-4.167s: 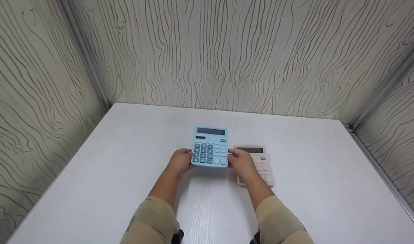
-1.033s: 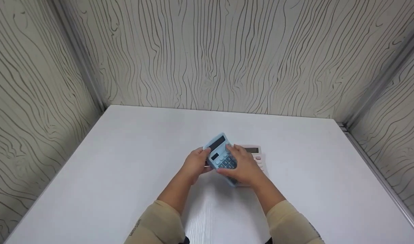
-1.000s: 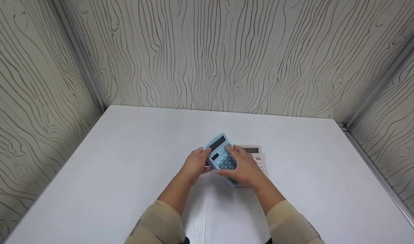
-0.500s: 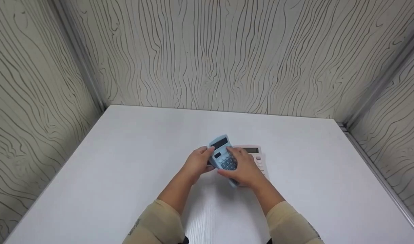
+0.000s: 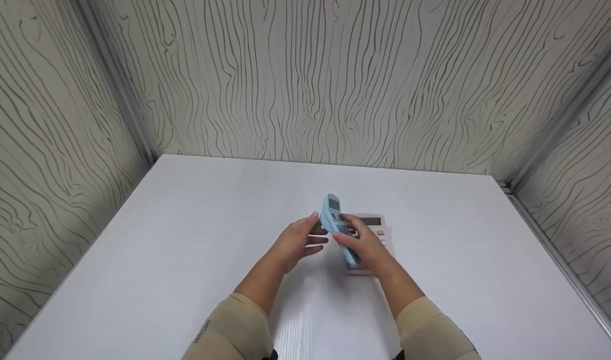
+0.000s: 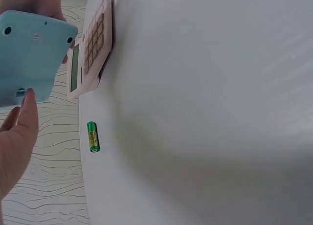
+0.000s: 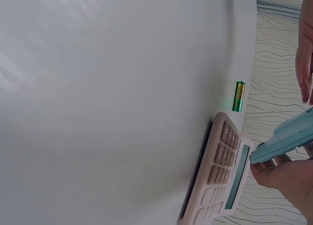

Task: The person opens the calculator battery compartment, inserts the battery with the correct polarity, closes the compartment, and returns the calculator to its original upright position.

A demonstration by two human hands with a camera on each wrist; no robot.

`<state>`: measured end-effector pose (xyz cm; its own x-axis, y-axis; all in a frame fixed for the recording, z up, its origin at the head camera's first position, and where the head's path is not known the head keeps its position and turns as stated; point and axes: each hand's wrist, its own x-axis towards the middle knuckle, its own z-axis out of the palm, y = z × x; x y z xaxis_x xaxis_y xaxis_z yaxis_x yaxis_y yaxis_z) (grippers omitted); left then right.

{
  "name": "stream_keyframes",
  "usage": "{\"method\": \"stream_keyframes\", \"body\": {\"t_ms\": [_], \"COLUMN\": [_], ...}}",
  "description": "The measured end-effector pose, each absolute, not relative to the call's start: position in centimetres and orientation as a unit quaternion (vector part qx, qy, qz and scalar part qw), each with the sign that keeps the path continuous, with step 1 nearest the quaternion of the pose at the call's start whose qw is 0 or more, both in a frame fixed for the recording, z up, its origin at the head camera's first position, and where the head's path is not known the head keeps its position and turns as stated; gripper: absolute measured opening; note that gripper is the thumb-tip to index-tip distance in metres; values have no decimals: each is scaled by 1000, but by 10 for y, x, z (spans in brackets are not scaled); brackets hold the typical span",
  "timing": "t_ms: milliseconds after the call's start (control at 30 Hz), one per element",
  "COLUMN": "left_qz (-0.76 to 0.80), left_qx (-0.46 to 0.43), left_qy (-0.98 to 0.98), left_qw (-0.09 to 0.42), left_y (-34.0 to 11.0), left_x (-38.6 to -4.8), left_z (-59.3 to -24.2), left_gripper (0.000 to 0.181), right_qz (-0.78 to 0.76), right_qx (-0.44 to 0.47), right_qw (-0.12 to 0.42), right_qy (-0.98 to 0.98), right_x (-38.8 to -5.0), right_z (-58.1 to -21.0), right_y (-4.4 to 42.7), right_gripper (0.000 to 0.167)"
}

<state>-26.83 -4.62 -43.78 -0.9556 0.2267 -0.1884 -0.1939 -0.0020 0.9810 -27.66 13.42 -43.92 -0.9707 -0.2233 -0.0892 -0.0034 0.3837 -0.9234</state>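
Note:
A light blue calculator [image 5: 330,213] is held tilted on its side above the table, gripped by my right hand [image 5: 368,246] around its keypad half. My left hand [image 5: 292,242] is at its back, fingers spread. In the left wrist view the calculator's back [image 6: 32,54] faces the camera, and a finger of my left hand [image 6: 19,142] touches it by a small slot. The right wrist view shows the blue calculator [image 7: 288,134] edge-on in my right hand [image 7: 291,178]. A pink calculator [image 5: 380,233] lies behind my right hand, partly covered.
A green and gold battery [image 6: 93,137] lies on the white table [image 6: 195,98], beyond the pink calculator's end in the right wrist view. In the head view the blue calculator and hands hide it. Patterned panels [image 5: 305,80] stand around the table.
The blue calculator has turned from facing the camera to nearly edge-on. My left hand has loosened from its edge, with its fingers spread, while my right hand has kept its grip.

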Motion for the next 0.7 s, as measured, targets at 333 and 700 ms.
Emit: {"method": "stream_keyframes", "body": {"t_ms": [333,700], "left_qz": [702,718], "left_qx": [26,41], "left_qy": [685,660], "left_qw": [193,218], "left_y": [-46,-44], "left_x": [-268,-269], "left_z": [-442,-446], "left_gripper": [87,90], "right_qz": [-617,-650], "right_qx": [-91,-106], "right_qw": [133,198], "right_qy": [771,726], "right_x": [-272,-266], "right_z": [-433,-428], "right_y": [128,124], "right_gripper": [66,68]}}
